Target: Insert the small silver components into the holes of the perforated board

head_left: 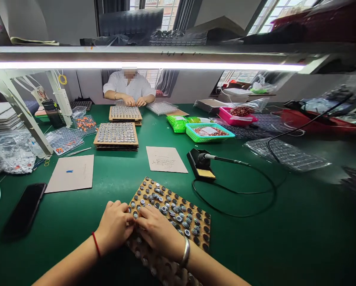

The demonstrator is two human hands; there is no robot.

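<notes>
A tan board (201,235) lies at a slant in front of me, with rows of dark round pieces set in it. Small silvery round parts (179,218) are heaped loosely over its middle. At the board's left edge, my left hand (114,223) is closed, thumb and fingers pinched together. My right hand (160,231) reaches over the board with its fingers bent down and its fingertips pinched close to the left ones. Whatever lies between the fingertips is too small and covered to make out. Part of the board's near side is hidden under the right hand and forearm.
A soldering iron (209,156) rests in its stand, its black cable (274,194) looping rightward. Cardboard sheets (76,180), a phone (25,208), stacked filled boards (116,147) and a green basket (209,139) surround the work. Across the table, a person (129,89) handles another board.
</notes>
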